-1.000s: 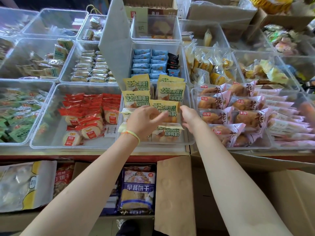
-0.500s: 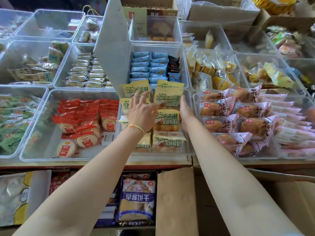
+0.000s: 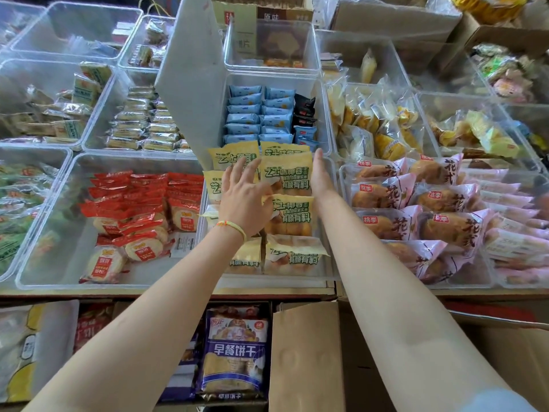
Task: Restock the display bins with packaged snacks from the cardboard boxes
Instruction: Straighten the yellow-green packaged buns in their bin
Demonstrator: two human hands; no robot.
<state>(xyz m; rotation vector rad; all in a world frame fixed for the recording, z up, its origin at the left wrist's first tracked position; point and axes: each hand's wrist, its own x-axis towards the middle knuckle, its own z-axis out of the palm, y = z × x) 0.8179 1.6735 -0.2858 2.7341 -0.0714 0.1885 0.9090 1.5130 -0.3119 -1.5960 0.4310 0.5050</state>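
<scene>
Nearest the camera, under the counter edge, an open cardboard box [image 3: 303,355] shows its brown flap, and just left of it lies a blue-labelled biscuit pack [image 3: 236,352], upright with its long axis running away from the viewer. Both bare forearms reach up and forward over these to the clear display bin [image 3: 332,203] in the middle of the front row. The left hand [image 3: 242,200], a thin yellow-green bracelet [image 3: 233,226] at its wrist, lies palm down with fingers straight and spread, pressing on the left column of yellow snack packs [image 3: 286,176]; it grips nothing. The right hand [image 3: 319,173] stands on edge, fingers straight and together, its palm flat against the right side of the right column, between the packs and the bin wall; it too holds nothing. The yellow packs fill that bin in two columns, overlapping like shingles, each with its long axis pointing away from the viewer and its green print reading upright. To the left, a bin holds red-wrapped round cakes [image 3: 142,209]; to the right, pink-wrapped pastries [image 3: 416,203] lie tilted across their bin. Behind the yellow packs, blue sachets [image 3: 258,114] stand in rows, with a white divider panel [image 3: 193,81] leaning up at their left
</scene>
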